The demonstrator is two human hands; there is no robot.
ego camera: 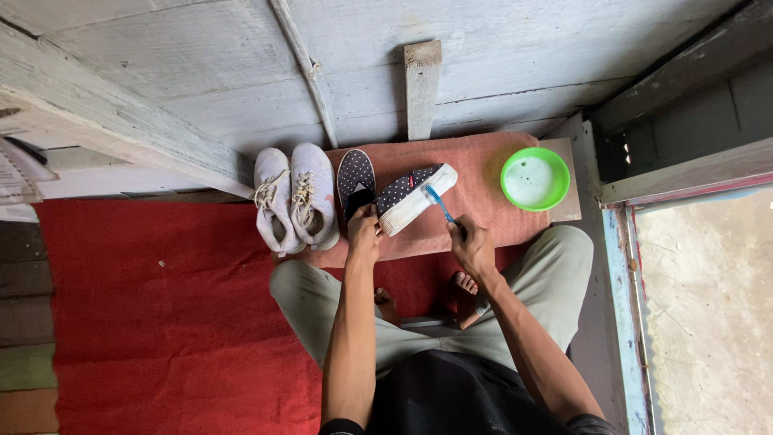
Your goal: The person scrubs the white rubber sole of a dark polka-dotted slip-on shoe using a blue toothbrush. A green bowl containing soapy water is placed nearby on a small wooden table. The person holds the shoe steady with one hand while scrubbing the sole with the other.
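My left hand (364,229) grips the heel end of a dark polka-dot slip-on shoe (412,196), which lies tilted on its side with its white sole edge facing me. My right hand (471,244) holds a blue toothbrush (440,203), whose bristle end touches the white sole edge near the toe. The matching polka-dot shoe (355,179) lies flat just to the left, on a faded pink cloth (475,165).
A pair of white lace-up sneakers (294,197) stands left of the polka-dot shoes. A green bowl (535,179) with cloudy liquid sits at the right end of the cloth. Red carpet (161,306) covers the floor at left; a wooden plank wall (241,80) is ahead.
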